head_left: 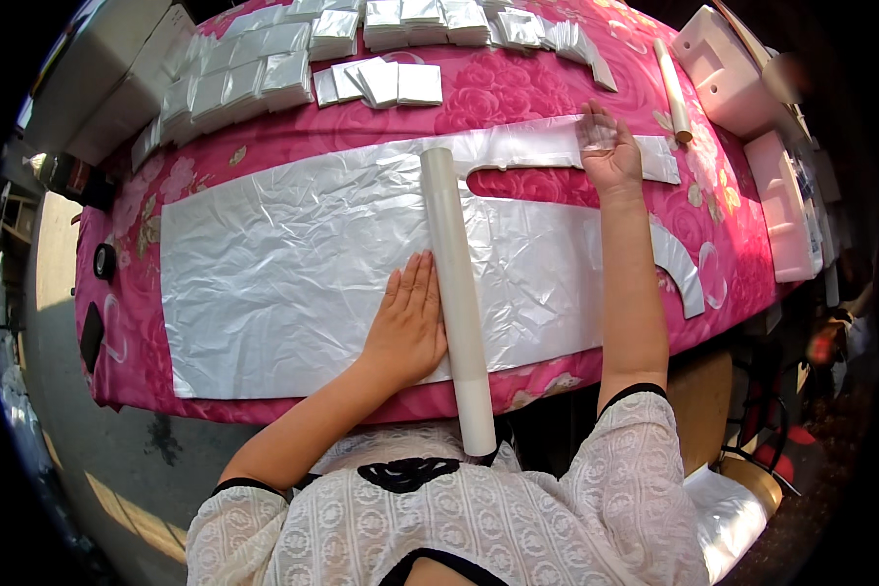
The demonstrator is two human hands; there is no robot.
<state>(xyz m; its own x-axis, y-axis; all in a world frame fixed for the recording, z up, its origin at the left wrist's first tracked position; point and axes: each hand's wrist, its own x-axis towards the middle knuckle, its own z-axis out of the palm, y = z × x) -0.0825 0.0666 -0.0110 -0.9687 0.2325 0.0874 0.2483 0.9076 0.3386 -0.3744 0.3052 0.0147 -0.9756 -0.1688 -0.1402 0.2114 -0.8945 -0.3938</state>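
Note:
A glossy white plastic sheet (293,264) lies spread over the table, with a rounded cut-out and narrow strap-like ends on its right, like a disposable apron. Across its middle rests a pale roller tube (459,303), its near end jutting past the table's front edge. My left hand (406,317) presses flat on the sheet, fingers stretched out along the tube's left side. Over the sheet's far strap (527,144) is my right hand (610,151), palm partly showing and fingers loosely apart, somewhat blurred. Nothing shows in it; whether it touches the strap I cannot tell.
Stacks of folded silvery-white packets (254,83) line the table's far side, with a few loose packets (381,83) before them. A second tube (672,93) lies at the far right beside white foam boxes (781,205). Black tape (104,260) and a dark phone-like slab (92,337) sit left.

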